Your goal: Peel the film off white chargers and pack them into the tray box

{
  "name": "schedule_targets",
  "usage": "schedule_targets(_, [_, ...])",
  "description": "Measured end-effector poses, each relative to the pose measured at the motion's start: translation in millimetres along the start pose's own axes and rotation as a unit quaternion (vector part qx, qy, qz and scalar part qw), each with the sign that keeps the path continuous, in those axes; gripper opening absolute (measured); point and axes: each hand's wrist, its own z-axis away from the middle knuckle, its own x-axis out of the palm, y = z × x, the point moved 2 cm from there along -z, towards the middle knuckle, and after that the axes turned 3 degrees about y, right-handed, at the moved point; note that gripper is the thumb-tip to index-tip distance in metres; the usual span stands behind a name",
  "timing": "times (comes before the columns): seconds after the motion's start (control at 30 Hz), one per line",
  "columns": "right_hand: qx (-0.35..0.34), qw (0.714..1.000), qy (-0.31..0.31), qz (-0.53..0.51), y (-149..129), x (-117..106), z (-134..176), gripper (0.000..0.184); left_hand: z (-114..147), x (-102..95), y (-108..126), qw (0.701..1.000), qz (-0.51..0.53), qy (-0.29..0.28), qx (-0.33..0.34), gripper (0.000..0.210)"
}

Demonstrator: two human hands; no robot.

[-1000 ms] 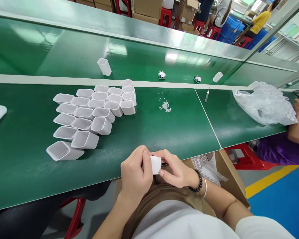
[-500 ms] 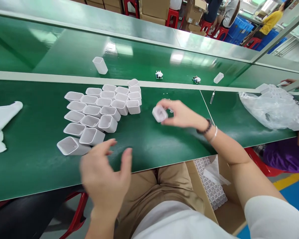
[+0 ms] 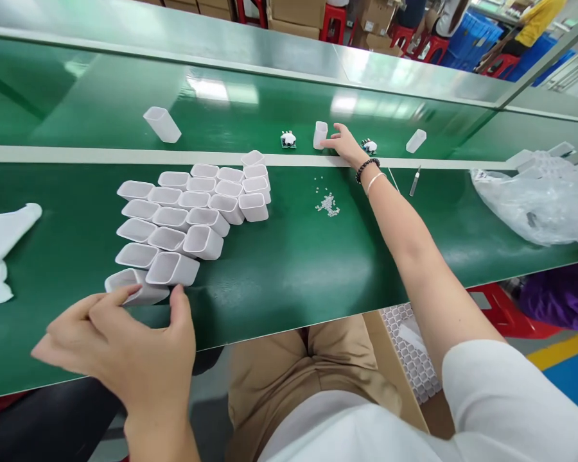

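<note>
Nearest the table's front edge, my left hand [image 3: 130, 346] is open, thumb and fingers spread around one white square plastic cup [image 3: 122, 278] at the corner of a group. Its fingertips overlap that cup's rim; whether they press on it I cannot tell. Several like cups [image 3: 173, 218] stand packed in slanting rows beyond. My right hand [image 3: 347, 146] reaches over the pale strip, open, its fingers apart. Close to its fingertips a single white cup [image 3: 320, 133] stands upright. Small circuit boards with white parts, a left board [image 3: 288, 139] and a right board [image 3: 369, 146], sit either side.
Small clear pieces [image 3: 328, 205] lie in a loose pile mid-table. Other cups lie at the back left [image 3: 162, 124] and back right [image 3: 417, 140]. A pen-like tool [image 3: 415, 181], a plastic bag [image 3: 539, 202] and a white cloth [image 3: 4, 244] are around. A carton [image 3: 399, 378] sits below, beside my legs.
My right hand has moved forward from mid-table, and the cup it held now stands past the pale strip. My left hand has moved left to the nearest cup of the group.
</note>
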Motion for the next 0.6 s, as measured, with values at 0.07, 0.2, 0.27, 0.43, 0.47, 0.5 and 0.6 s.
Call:
schedule_targets(0.07, [0.027, 1.0, 0.008, -0.004, 1.5, -9.4, 19.7, 0.05, 0.1, -0.5, -1.8, 1.0, -0.004, -0.017, -0.011, 0.031])
schedule_targets(0.2, [-0.049, 0.998, -0.037, -0.015, 0.0, -27.0, 79.2, 0.034, 2.8, -4.2, -2.1, 0.998, 0.045, -0.022, -0.041, 0.025])
schedule_targets(0.27, [-0.068, 0.995, -0.068, -0.023, -2.7, -31.3, 105.9, 0.025, 4.1, -3.9, -3.1, 0.997, 0.061, -0.008, -0.055, 0.038])
schedule_targets(0.43, [-0.065, 0.992, -0.111, -0.001, -14.8, -28.5, 133.6, 0.017, 0.5, 1.2, -8.5, 0.994, 0.083, 0.013, -0.072, 0.034])
schedule_targets(0.47, [-0.065, 0.992, -0.11, 0.008, -17.1, -27.1, 134.1, 0.016, -0.5, 0.8, -8.9, 0.993, 0.088, 0.015, -0.073, 0.03])
schedule_targets(0.5, [-0.065, 0.992, -0.107, 0.017, -19.0, -26.1, 134.0, 0.015, -1.0, -0.6, -8.9, 0.993, 0.09, 0.016, -0.074, 0.027])
schedule_targets(0.6, [-0.065, 0.992, -0.098, 0.046, -22.4, -24.5, 132.8, 0.012, 2.4, -10.5, -6.9, 0.988, 0.114, 0.03, -0.1, 0.028])
